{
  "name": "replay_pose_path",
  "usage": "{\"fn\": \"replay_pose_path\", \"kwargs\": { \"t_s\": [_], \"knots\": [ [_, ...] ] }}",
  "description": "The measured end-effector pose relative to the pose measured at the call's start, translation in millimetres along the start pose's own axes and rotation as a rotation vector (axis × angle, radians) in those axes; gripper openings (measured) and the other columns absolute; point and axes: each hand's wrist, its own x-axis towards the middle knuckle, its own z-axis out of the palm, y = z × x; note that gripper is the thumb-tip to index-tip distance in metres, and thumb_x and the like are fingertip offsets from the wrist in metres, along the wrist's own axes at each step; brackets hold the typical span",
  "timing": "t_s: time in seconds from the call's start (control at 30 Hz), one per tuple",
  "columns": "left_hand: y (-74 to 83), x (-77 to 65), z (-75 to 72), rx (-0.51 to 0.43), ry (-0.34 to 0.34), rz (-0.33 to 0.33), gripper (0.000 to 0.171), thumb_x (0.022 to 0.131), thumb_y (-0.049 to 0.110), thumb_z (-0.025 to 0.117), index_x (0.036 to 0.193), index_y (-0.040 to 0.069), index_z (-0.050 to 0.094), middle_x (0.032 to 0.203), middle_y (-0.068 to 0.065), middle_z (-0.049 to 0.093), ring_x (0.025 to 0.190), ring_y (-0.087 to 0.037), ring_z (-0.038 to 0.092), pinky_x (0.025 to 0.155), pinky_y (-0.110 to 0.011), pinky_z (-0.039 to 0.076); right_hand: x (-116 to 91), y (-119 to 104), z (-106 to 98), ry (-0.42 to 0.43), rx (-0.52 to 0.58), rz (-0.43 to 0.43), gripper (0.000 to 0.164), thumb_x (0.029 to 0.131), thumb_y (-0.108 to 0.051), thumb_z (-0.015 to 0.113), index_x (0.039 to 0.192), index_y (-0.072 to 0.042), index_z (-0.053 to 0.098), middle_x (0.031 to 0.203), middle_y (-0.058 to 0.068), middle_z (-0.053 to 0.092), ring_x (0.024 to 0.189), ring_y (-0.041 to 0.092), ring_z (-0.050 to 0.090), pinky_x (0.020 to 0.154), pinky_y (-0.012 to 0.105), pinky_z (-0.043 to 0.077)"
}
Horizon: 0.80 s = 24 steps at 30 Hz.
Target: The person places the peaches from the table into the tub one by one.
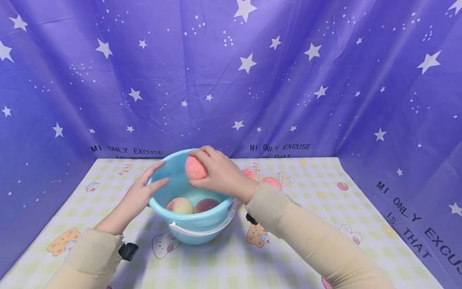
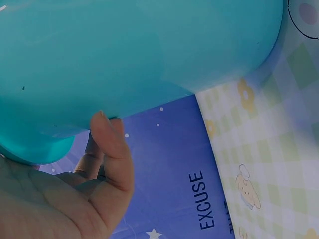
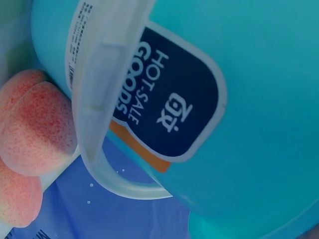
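Right hand (image 1: pixel 219 170) had its fingers clasped around a pink peach (image 1: pixel 195 167) at the bucket mouth, above two more peaches (image 1: pixel 179 206) inside. Only the near side of that grasp showed, so I couldn't judge its firmness. Main risk, as I read it: round fruit in one hand, so a loosened thumb could have dropped it on the pair below and bruised them, or bounced it off the wall. Left hand (image 1: pixel 141 189) pinched the rim, thumb inside, fingertips against the outer wall. Light blue bucket (image 1: pixel 196 239) looked narrower at the base than at the mouth; a hard pull on that rim, or a bump from the right wrist, could have tipped it. White handle (image 3: pixel 102 74) hung loose on the outside near the right forearm: possible snag on lifting away. At least two loose pink peaches (image 3: pixel 37 129) sat on the cloth-covered surface (image 1: pixel 223 265) just beside the bucket, partly behind that arm; a sleeve brush could have set them rolling.
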Motion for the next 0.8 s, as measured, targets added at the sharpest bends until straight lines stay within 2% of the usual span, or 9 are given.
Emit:
{"fn": "replay_pose_path", "kwargs": {
  "t_s": [0.23, 0.4, 0.57, 0.8],
  "knots": [
    [0.7, -0.4, 0.2, -0.006, 0.001, -0.004, 0.068, 0.101, 0.033, 0.053, 0.160, 0.022, 0.019, 0.160, -0.025, 0.023, 0.104, -0.037, 0.066, 0.068, -0.034, 0.059, 2.6, -0.8, 0.3, -0.023, -0.011, 0.006, 0.073, 0.083, -0.044, 0.077, 0.146, -0.024, 0.047, 0.135, 0.004, 0.054, 0.117, 0.027, 0.056, 0.097, 0.041, 0.051],
    [1.8, -1.7, 1.3, 0.003, 0.001, 0.007, 0.068, 0.101, 0.032, 0.052, 0.159, 0.019, 0.019, 0.161, -0.025, 0.021, 0.110, -0.040, 0.063, 0.070, -0.034, 0.059, 3.1, -0.2, 1.7, -0.027, -0.019, -0.008, 0.071, 0.083, -0.043, 0.078, 0.144, -0.022, 0.048, 0.130, 0.005, 0.055, 0.117, 0.027, 0.057, 0.099, 0.041, 0.050],
    [2.2, -2.1, 0.7, 0.008, 0.003, 0.005, 0.068, 0.101, 0.033, 0.052, 0.159, 0.020, 0.020, 0.162, -0.023, 0.020, 0.115, -0.043, 0.060, 0.076, -0.037, 0.059, 2.5, 0.4, 0.2, -0.040, 0.009, 0.011, 0.070, 0.084, -0.045, 0.075, 0.145, -0.021, 0.048, 0.134, 0.006, 0.054, 0.120, 0.028, 0.055, 0.102, 0.042, 0.049],
    [2.6, -2.8, 1.2, 0.004, -0.001, -0.015, 0.069, 0.101, 0.035, 0.053, 0.159, 0.022, 0.019, 0.162, -0.024, 0.020, 0.116, -0.044, 0.059, 0.069, -0.033, 0.058, 1.3, 1.8, -3.4, -0.044, 0.014, 0.025, 0.068, 0.086, -0.045, 0.072, 0.145, -0.021, 0.048, 0.135, 0.006, 0.053, 0.120, 0.028, 0.054, 0.103, 0.043, 0.048]
  ]
}}
